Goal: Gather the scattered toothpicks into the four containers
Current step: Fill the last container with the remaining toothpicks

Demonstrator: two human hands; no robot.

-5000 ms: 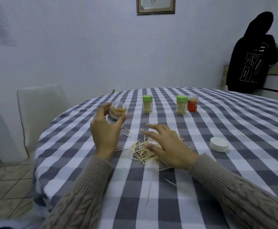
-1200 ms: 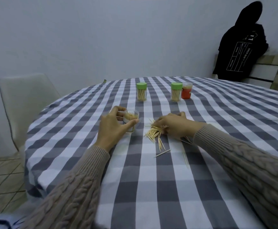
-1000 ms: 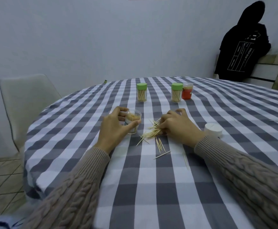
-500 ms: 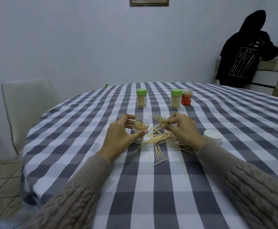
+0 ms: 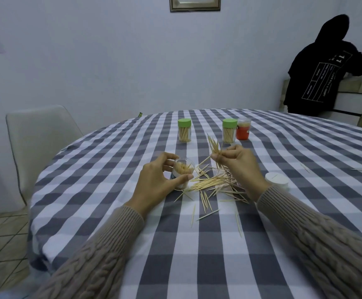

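Four containers are seen on the table (image 5: 283, 160). Two jars with green lids (image 5: 184, 130) (image 5: 229, 131) and one red jar (image 5: 243, 131) are stood at the far side. One clear open jar (image 5: 182, 172) is gripped by the left hand (image 5: 156, 184). A small bunch of toothpicks (image 5: 215, 146) is pinched in the right hand (image 5: 239, 164) and is held up above the table. A pile of loose toothpicks (image 5: 213, 184) is spread between the two hands. One white lid (image 5: 276, 180) is laid just beside the right wrist. A grey chair (image 5: 38, 145) is stood at the left. A person in a black hoodie (image 5: 320, 70) is seen far back. Half a second ago, the bunch was held lower, near the pile.
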